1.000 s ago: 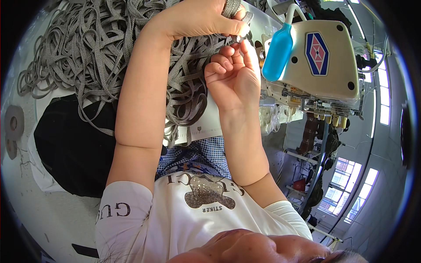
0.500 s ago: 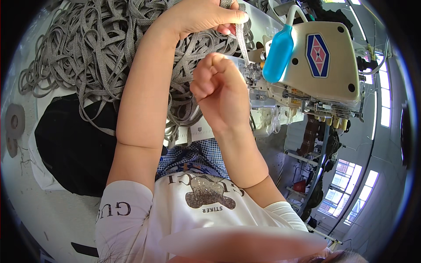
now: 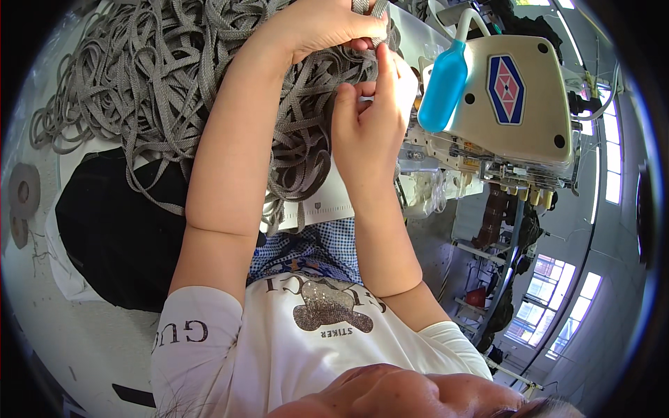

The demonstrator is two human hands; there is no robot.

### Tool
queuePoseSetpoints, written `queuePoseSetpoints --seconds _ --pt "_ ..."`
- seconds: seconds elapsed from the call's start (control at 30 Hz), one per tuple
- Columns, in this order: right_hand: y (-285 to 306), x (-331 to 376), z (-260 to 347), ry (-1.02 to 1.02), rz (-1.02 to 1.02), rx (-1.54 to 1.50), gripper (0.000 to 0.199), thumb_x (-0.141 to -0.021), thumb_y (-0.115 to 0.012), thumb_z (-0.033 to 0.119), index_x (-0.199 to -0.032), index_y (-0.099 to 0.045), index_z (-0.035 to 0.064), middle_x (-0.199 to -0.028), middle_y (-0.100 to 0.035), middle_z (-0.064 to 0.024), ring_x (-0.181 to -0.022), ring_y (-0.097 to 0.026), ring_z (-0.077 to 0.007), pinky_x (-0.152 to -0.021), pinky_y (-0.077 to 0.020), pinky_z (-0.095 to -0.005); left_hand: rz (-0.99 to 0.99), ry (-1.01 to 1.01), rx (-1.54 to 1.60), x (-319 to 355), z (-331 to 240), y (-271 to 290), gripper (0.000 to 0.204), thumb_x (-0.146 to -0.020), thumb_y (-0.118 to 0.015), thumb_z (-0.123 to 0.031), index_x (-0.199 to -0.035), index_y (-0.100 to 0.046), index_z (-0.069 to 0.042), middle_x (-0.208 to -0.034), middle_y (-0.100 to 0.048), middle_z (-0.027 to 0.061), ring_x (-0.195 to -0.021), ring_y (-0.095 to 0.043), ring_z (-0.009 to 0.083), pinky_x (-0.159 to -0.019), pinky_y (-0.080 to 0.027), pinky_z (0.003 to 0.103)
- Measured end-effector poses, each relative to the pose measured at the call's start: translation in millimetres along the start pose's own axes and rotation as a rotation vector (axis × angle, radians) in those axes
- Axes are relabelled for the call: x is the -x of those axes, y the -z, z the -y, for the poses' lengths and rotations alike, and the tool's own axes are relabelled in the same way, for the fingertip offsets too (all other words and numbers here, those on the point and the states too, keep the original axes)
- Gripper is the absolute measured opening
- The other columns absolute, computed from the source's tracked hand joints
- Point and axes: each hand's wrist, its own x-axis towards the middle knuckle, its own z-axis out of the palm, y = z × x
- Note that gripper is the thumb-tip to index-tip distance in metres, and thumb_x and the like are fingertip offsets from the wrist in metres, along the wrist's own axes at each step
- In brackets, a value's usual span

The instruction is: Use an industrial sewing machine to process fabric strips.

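Observation:
My left hand [image 3: 334,24] reaches over a heap of grey woven tape [image 3: 160,63] at the top. Its thumb and fingers are closed on a length of the grey tape [image 3: 378,10]. My right hand [image 3: 376,115] is raised just below it, beside the sewing machine [image 3: 519,104]. One stretched finger of the right hand reaches the tape at the left hand's fingertips; contact is hard to make out. The right thumb stands apart from that finger, and other fingers are partly curled. The machine's needle area is largely hidden behind the right hand.
A blue padded piece [image 3: 443,87] on a white bent tube hangs at the machine's left. Black fabric [image 3: 115,230] lies left of my left arm, with grey rolls [image 3: 25,191] farther left. A white ruled edge [image 3: 320,209] borders the table before my lap. Shelving [image 3: 481,272] stands at right.
My right hand has moved up and slightly right, its fingers uncurling toward the tape. My left hand keeps its hold, shifted slightly. The tape strand running down toward the machine is now covered.

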Motion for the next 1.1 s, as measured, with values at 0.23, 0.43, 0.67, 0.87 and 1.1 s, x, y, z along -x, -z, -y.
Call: queuePoseSetpoints --seconds 0.23,0.43,0.67,0.87,1.1 --pt "-8.0 -11.3 -11.5 -0.259 -0.082 -0.634 0.028 -0.081 -0.051 0.004 -0.108 -0.048 -0.0017 -0.079 -0.058 -0.0036 -0.054 -0.046 -0.0054 -0.046 -0.0346 -0.0153 0.093 0.015 0.241 6.9 -4.5 4.2 0.003 -0.079 -0.054 -0.004 -0.076 -0.054 -0.002 -0.067 -0.054 0.0005 -0.058 -0.049 0.0066 -0.053 -0.041 0.019" --pt "-1.1 -11.7 -4.1 -0.431 -0.079 -0.857 0.013 -0.083 -0.048 0.006 -0.095 -0.052 0.0018 -0.076 -0.058 -0.0026 -0.049 -0.039 -0.0028 -0.042 -0.0271 -0.0144 0.076 -0.058 0.179 13.5 -13.3 2.5 0.002 -0.076 -0.056 -0.002 -0.078 -0.055 -0.002 -0.068 -0.052 -0.0008 -0.059 -0.048 0.0062 -0.053 -0.04 0.019" --pt "-2.6 -12.0 -4.5 -0.415 -0.109 -0.864 0.012 -0.083 -0.045 0.005 -0.092 -0.051 0.0012 -0.076 -0.059 -0.0033 -0.047 -0.038 -0.0033 -0.041 -0.0258 -0.0152 0.134 -0.051 0.046 10.2 -12.4 6.5 0.009 -0.071 -0.056 0.002 -0.078 -0.054 -0.002 -0.068 -0.05 -0.0018 -0.059 -0.045 0.0064 -0.054 -0.039 0.019" --pt "-3.7 -13.6 -4.7 -0.406 -0.128 -0.882 0.012 -0.082 -0.043 0.004 -0.091 -0.05 0.0006 -0.073 -0.059 -0.0034 -0.046 -0.039 -0.0042 -0.041 -0.0264 -0.0153 0.114 0.005 0.14 12.5 -15.3 2.2 0.009 -0.071 -0.055 0.004 -0.077 -0.051 -0.001 -0.067 -0.047 -0.0011 -0.056 -0.046 0.0066 -0.049 -0.039 0.019" --pt "-0.5 -12.8 -0.6 -0.449 -0.105 -0.846 0.016 -0.084 -0.044 0.008 -0.098 -0.043 0.0004 -0.074 -0.061 -0.0096 -0.045 -0.046 -0.008 -0.041 -0.0303 -0.0166 0.141 0.036 0.144 13.3 -20.1 -0.5 0.011 -0.07 -0.054 0.005 -0.077 -0.048 0.0 -0.068 -0.045 0.0001 -0.053 -0.046 0.0071 -0.044 -0.038 0.018"
